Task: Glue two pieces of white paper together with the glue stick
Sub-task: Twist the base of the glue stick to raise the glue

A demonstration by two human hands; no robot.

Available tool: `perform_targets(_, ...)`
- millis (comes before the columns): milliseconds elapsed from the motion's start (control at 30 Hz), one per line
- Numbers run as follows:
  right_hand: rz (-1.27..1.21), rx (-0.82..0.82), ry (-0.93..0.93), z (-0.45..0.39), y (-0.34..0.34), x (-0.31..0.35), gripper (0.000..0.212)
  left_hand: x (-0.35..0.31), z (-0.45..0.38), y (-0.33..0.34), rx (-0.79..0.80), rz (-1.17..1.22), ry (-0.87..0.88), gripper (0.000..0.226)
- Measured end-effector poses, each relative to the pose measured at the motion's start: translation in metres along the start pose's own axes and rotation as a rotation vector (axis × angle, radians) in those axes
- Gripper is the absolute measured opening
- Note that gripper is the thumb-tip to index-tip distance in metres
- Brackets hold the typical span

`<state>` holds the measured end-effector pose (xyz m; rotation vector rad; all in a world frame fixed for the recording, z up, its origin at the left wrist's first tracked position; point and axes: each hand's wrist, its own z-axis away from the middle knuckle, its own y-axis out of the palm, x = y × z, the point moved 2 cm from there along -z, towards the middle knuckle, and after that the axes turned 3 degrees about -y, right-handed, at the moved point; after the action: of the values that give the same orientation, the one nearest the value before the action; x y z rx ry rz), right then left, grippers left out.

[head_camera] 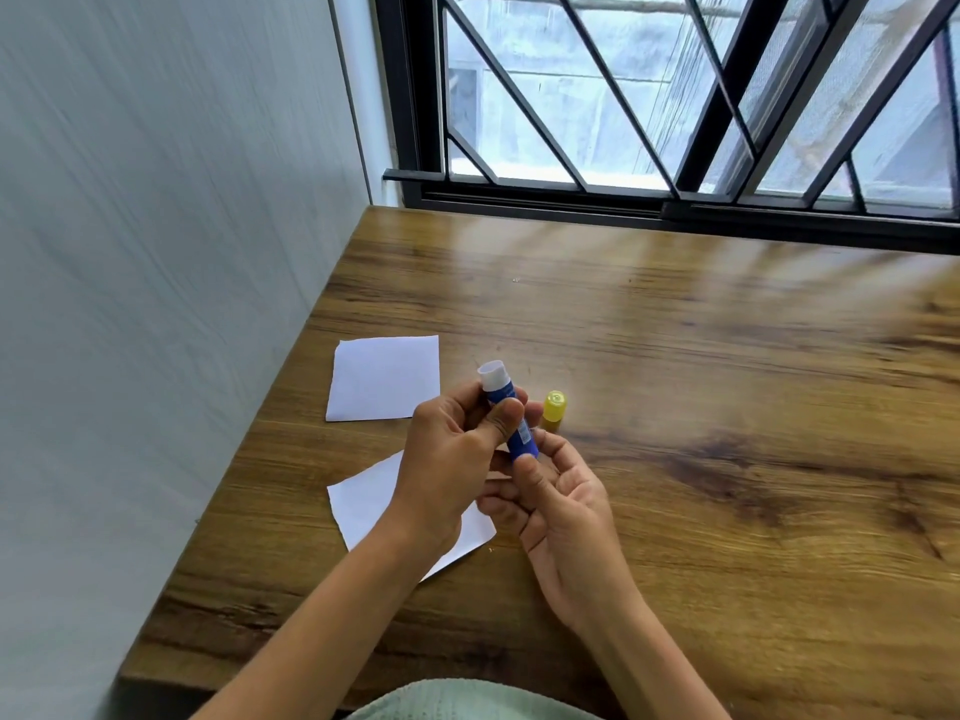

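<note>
A blue glue stick (511,420) with its white tip uncovered is held tilted above the wooden table (701,387). My left hand (452,459) grips its upper body, thumb across the label. My right hand (556,506) pinches its lower end with thumb and fingers. The yellow cap (554,406) stands on the table just right of the stick. One white paper (383,377) lies flat beyond my left hand. A second white paper (363,498) lies under my left wrist, partly hidden.
A grey wall (156,304) runs along the table's left edge. A black-framed barred window (675,96) lines the far edge. The table stretches wide to the right.
</note>
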<state>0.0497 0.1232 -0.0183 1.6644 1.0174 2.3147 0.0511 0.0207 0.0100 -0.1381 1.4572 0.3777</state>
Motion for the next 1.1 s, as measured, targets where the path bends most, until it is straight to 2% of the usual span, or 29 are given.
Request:
perform_targets(100,-0.002,-0.028,0.002,0.0,-0.003,-0.001,0.028,0.002,0.001,0.0,-0.001,0.012,-0.013,0.015)
perform_targets(233,-0.051,-0.071,0.009,-0.003,-0.006,0.002,0.032,-0.001,0.0,0.002,0.033,0.032,-0.011,0.015)
perform_targets(400,-0.045,-0.036,-0.035,-0.002,-0.003,0.003,0.037,-0.003,-0.001,0.002,0.018,0.033,0.0,0.015)
perform_targets(567,-0.001,-0.048,-0.052,-0.002,-0.004,-0.001,0.027,-0.004,0.0,0.001,0.017,0.021,0.005,0.016)
perform_targets(833,0.049,-0.023,-0.044,-0.001,-0.003,-0.002,0.034,-0.005,0.002,0.001,0.014,0.017,0.007,0.019)
perform_targets(1000,0.106,-0.048,-0.071,-0.001,-0.005,-0.004,0.027,-0.002,0.003,0.0,0.012,0.029,-0.001,0.019)
perform_targets(1100,0.105,-0.027,-0.044,0.0,-0.004,-0.006,0.031,-0.001,0.002,-0.001,0.005,-0.002,0.004,0.016)
